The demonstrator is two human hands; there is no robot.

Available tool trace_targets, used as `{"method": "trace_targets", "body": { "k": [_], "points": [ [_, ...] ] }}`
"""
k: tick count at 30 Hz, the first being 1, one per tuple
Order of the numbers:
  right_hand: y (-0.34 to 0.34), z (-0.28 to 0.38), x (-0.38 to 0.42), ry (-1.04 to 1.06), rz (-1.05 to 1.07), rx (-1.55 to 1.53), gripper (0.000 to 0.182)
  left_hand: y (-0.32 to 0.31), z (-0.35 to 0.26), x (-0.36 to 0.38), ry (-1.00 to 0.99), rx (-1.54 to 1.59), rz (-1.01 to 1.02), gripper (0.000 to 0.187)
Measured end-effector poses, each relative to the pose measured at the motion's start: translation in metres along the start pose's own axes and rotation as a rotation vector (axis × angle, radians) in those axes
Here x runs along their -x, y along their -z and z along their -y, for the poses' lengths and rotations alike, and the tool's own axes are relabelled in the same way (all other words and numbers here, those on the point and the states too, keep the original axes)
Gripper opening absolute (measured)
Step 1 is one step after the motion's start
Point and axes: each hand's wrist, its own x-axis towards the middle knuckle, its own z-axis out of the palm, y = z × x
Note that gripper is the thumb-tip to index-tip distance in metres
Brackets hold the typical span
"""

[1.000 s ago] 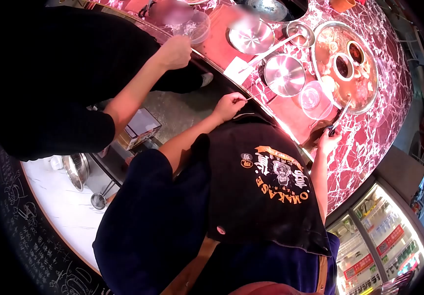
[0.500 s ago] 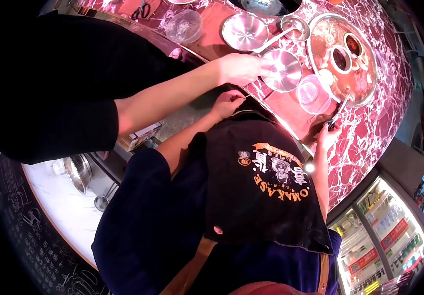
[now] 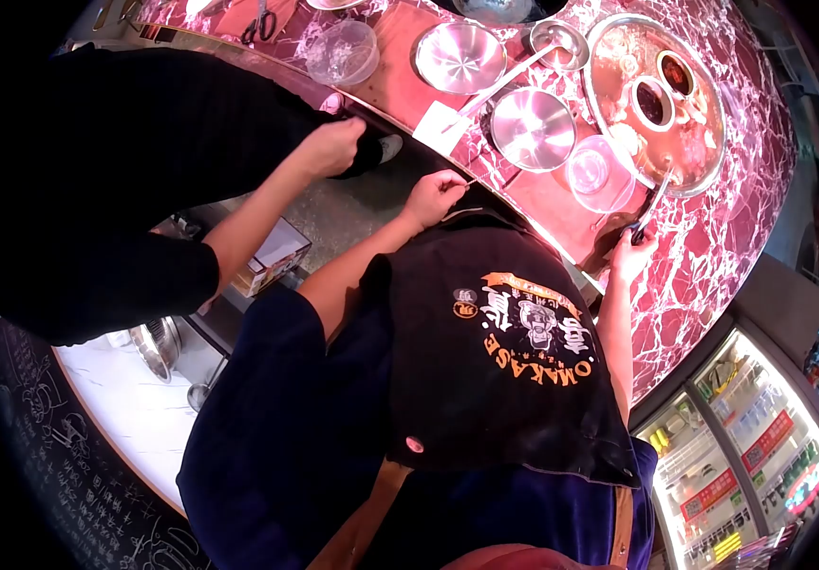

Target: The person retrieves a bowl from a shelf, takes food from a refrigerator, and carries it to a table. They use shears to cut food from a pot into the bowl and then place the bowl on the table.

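My right hand (image 3: 632, 255) is wrapped around the dark handle of scissors (image 3: 657, 201), whose metal end points into a large round metal pan (image 3: 592, 90) of brown broth and food pieces. Two round cups of dark sauce (image 3: 654, 104) stand within that pan. By the counter edge, my left hand (image 3: 436, 198) pinches a thin stick (image 3: 472, 182). Between my hands and the pan sit a clear plastic bowl (image 3: 601, 176) and a shiny steel bowl (image 3: 534, 129).
A co-worker's closed hand (image 3: 331, 147) is left of mine. On the marbled counter lie a white paper (image 3: 440, 128), another steel bowl (image 3: 461, 59), a ladle (image 3: 559, 46), a clear tub (image 3: 342, 54) and black-handled scissors (image 3: 259, 27). A lit display fridge (image 3: 737, 446) stands at right.
The co-worker's hand has drawn back left from the steel bowl, and a white paper now shows on the counter. My hands stay nearly in place, the scissors still in the pan.
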Motion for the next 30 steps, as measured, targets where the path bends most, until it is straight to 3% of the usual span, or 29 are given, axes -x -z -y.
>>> {"method": "trace_targets", "body": {
  "k": [10, 15, 18, 21, 23, 25, 27, 30],
  "points": [
    [-0.002, 0.001, 0.0, 0.026, -0.015, 0.002, 0.041, -0.001, -0.012, 0.002, 0.059, 0.017, 0.005, 0.011],
    [0.0, -0.007, -0.003, -0.015, 0.042, -0.093, 0.041, -0.002, -0.007, -0.003, -0.019, -0.03, -0.055, 0.011],
    [0.006, -0.003, 0.0, -0.032, 0.051, -0.078, 0.043, -0.003, -0.014, -0.006, 0.051, 0.065, -0.057, 0.011],
    [0.007, -0.004, 0.0, -0.037, 0.044, -0.184, 0.041, -0.005, -0.015, -0.011, 0.11, 0.096, -0.064, 0.01],
    [0.006, -0.011, -0.007, -0.166, 0.081, -0.415, 0.035, -0.005, -0.02, -0.011, 0.126, 0.134, -0.066, 0.01],
    [0.019, -0.01, -0.019, -0.078, 0.015, -0.406, 0.037, -0.006, -0.025, -0.012, 0.108, 0.121, -0.056, 0.009],
    [0.048, 0.003, -0.046, 0.084, 0.009, -0.194, 0.04, -0.006, -0.033, -0.011, 0.103, 0.123, -0.062, 0.008],
    [0.106, 0.068, -0.112, 0.048, 0.086, 0.172, 0.044, -0.009, -0.047, -0.012, 0.116, 0.146, -0.08, 0.007]
  ]
}}
